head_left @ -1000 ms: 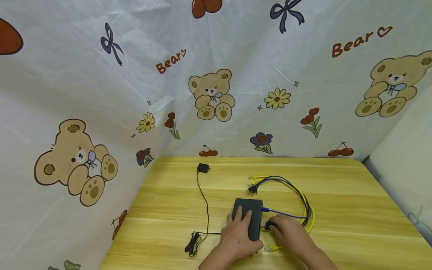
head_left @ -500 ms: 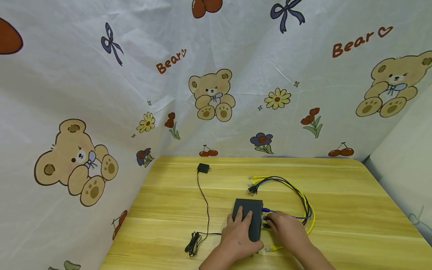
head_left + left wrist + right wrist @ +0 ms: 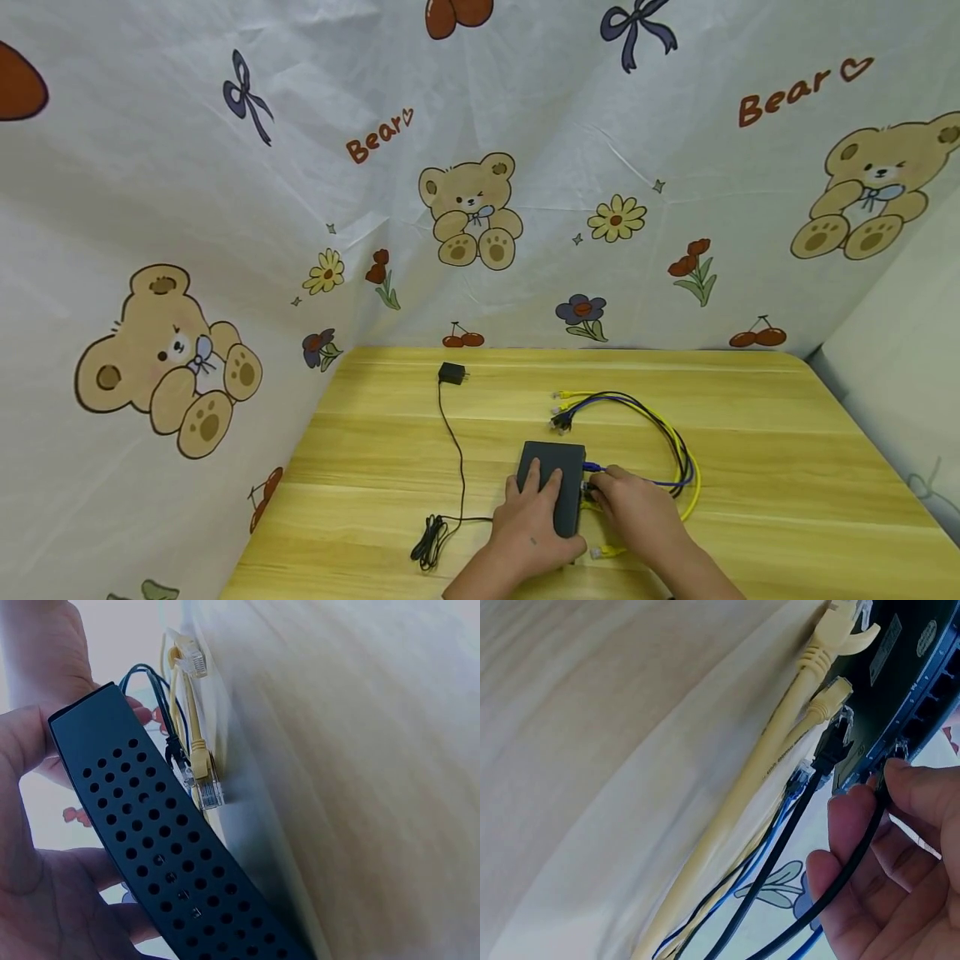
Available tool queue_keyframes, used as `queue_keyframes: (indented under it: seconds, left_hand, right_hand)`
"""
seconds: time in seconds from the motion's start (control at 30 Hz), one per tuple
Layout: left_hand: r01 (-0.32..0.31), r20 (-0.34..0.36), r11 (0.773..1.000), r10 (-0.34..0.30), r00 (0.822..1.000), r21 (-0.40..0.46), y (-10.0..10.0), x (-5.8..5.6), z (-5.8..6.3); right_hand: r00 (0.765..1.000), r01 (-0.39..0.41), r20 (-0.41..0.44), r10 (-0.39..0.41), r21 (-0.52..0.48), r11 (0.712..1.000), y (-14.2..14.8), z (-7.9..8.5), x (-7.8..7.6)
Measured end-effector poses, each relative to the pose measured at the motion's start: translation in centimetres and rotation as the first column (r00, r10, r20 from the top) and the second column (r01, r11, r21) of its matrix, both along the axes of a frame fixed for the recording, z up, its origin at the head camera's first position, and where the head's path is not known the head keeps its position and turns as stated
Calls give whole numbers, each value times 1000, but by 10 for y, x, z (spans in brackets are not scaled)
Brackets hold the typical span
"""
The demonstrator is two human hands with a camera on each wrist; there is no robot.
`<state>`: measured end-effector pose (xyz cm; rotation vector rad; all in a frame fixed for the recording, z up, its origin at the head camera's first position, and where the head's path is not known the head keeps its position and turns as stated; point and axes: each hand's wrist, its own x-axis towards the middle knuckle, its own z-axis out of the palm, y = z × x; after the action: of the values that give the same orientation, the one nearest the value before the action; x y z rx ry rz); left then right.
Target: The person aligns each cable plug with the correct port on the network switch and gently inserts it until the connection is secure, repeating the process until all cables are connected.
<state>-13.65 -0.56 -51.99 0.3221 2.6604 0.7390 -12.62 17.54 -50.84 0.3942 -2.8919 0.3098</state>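
Observation:
A black network switch [image 3: 558, 458] lies under my left hand [image 3: 528, 533], whose fingers spread over its top while the thumb lies at the near edge. Round vent holes show on its side in the left wrist view. Its port side is tilted up off the table, label underneath visible in the right wrist view. With thumb and fingertips, my right hand [image 3: 900, 877] pinches a black network cable [image 3: 855, 859] by its plug, at the row of ports. Whether the plug is fully seated is hidden by the fingers. A blue cable's plug [image 3: 591, 467] sits at the port side's far end.
Yellow plugs [image 3: 832, 697] and another black plug [image 3: 832, 746] lie below the ports. The cables' other ends [image 3: 561, 421] lie bundled behind the switch. A power adapter [image 3: 452, 373] stands at the back left, its cord [image 3: 431, 537] coiled nearer. A patterned cloth [image 3: 472, 300] hangs behind.
My right hand has shifted slightly away from me along the port side, bringing the black plug from beside the switch up to a port near the blue one. My left hand stays put.

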Motion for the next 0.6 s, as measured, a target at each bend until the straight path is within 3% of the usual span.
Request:
queue_keyframes:
  seconds: [0.33, 0.6]
  left_hand:
    - [17, 2, 1000, -17, 1000, -15, 2, -1, 2]
    - [24, 20, 1000, -24, 1000, -5, 4, -1, 1]
  right_hand:
    - [998, -13, -54, 16, 62, 998, -3, 0, -1]
    - [999, -28, -19, 30, 81, 996, -5, 1, -4]
